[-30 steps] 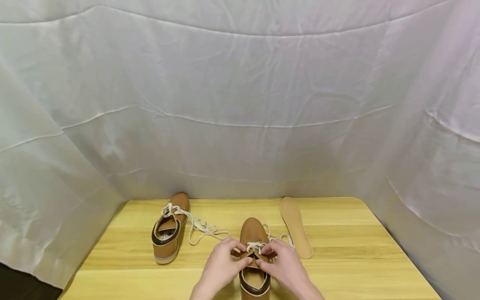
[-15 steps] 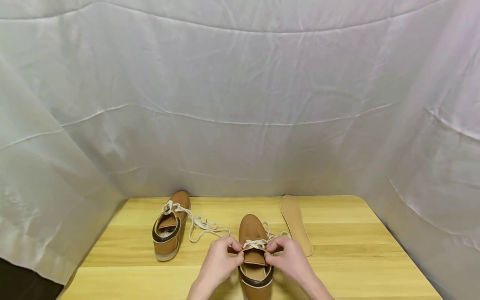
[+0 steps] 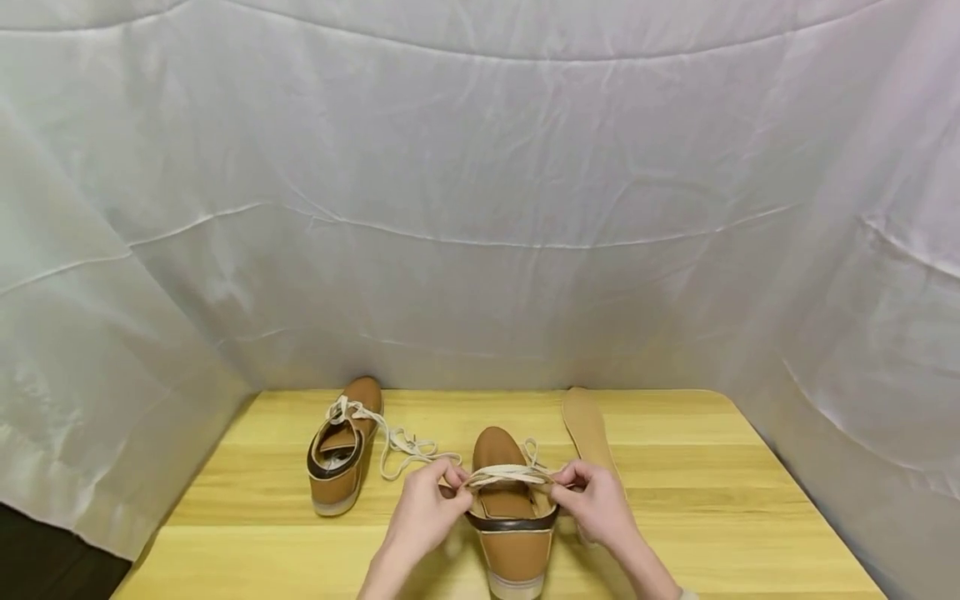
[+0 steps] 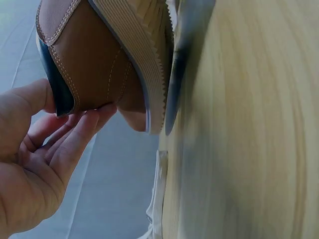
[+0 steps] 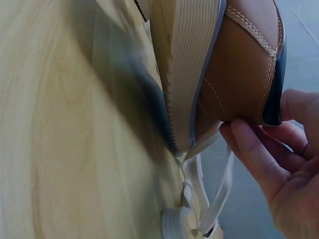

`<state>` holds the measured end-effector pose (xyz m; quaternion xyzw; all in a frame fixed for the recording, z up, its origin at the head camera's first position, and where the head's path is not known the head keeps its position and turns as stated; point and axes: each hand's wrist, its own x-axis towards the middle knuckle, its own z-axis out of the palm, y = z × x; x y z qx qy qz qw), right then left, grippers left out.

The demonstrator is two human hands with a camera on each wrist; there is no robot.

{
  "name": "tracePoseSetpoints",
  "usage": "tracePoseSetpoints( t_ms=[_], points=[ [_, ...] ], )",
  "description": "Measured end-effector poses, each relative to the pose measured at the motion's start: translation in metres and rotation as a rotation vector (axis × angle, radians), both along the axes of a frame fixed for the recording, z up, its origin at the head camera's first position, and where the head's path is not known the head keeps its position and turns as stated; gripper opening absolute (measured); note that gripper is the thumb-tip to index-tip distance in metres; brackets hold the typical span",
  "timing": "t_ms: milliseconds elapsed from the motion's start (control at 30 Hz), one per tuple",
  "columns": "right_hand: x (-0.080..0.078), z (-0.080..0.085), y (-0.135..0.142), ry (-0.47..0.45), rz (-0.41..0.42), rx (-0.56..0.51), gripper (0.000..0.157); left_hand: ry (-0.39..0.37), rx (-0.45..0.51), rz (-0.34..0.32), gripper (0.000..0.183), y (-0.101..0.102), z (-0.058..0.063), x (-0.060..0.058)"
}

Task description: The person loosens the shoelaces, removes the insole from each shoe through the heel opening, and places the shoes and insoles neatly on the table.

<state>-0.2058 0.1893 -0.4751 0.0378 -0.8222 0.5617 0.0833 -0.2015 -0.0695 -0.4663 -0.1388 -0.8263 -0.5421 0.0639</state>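
Note:
A brown shoe (image 3: 516, 554) with a dark collar stands at the near middle of the table, heel toward me, its heel raised off the wood. My left hand (image 3: 423, 508) pinches the left edge of its lacing flap, while my right hand (image 3: 596, 504) pinches the right edge. Between them the cream laces (image 3: 510, 474) stretch across the wide opening, above the tongue (image 3: 506, 502). In the left wrist view, thumb and fingers grip the upper (image 4: 89, 55) near the dark collar. The right wrist view has the same grip on the other side (image 5: 239, 64).
A matching shoe (image 3: 335, 487) stands at the back left, its loose lace (image 3: 412, 450) trailing right over the table (image 3: 697, 500). A tan insole (image 3: 585, 421) lies at the right, partly behind my right hand. Grey cloth (image 3: 480, 317) hangs behind and at both sides.
Both hands have moved apart, spreading the flaps and pulling the laces wider over the tongue. The shoe's heel has come up, showing more of its back and sole.

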Motion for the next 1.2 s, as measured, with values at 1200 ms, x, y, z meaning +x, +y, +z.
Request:
tracePoseSetpoints(
  t_ms=[1200],
  points=[
    [0.045, 0.012, -0.008, 0.226, 0.243, 0.173, 0.018, 0.106, -0.257, -0.099, 0.014, -0.007, 0.002, -0.020]
  ],
)
